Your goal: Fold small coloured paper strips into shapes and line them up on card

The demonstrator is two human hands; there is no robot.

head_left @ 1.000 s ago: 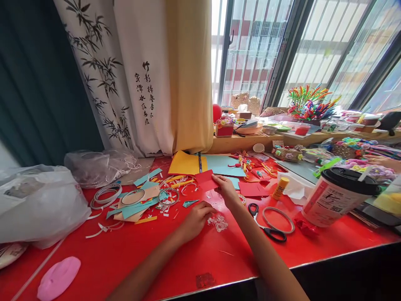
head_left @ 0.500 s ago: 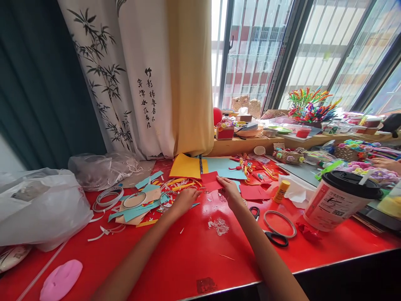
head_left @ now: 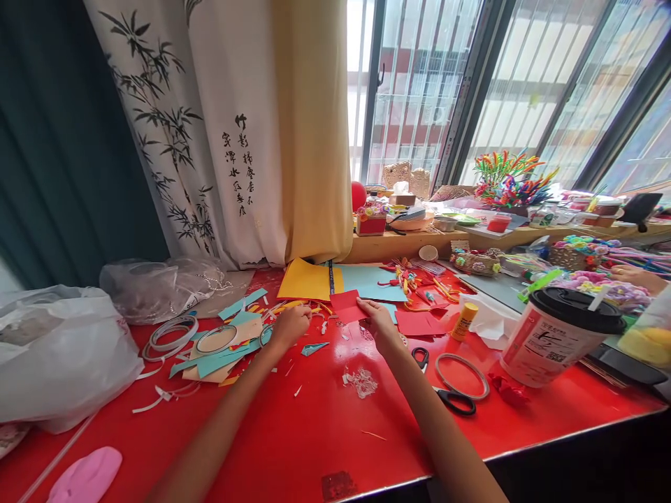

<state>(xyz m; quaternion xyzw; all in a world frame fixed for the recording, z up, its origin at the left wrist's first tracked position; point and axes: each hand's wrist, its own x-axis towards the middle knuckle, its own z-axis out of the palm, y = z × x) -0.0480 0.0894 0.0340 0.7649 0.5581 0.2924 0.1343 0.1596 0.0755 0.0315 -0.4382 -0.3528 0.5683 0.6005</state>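
One square of red paper [head_left: 344, 307] is at the centre of the frame, pinched at its right edge between the thumb and fingers of the right hand [head_left: 380, 323]. To its left, the left hand [head_left: 291, 325] is at the edge of the paper scraps [head_left: 220, 360], fingers bent in close together; whether they hold anything I cannot tell. Behind lie a yellow sheet [head_left: 305, 281] and a light blue sheet [head_left: 370, 281]. Right of centre is a glue stick [head_left: 465, 323], its print too small to read, then scissors [head_left: 443, 395]. Toward the right edge, a drink cup [head_left: 550, 346] bears dark brush-style lettering, illegible small lines and a square code. At upper left, bamboo and columns of Chinese characters mark the pale curtain [head_left: 225, 63], the right column starting 竹影.
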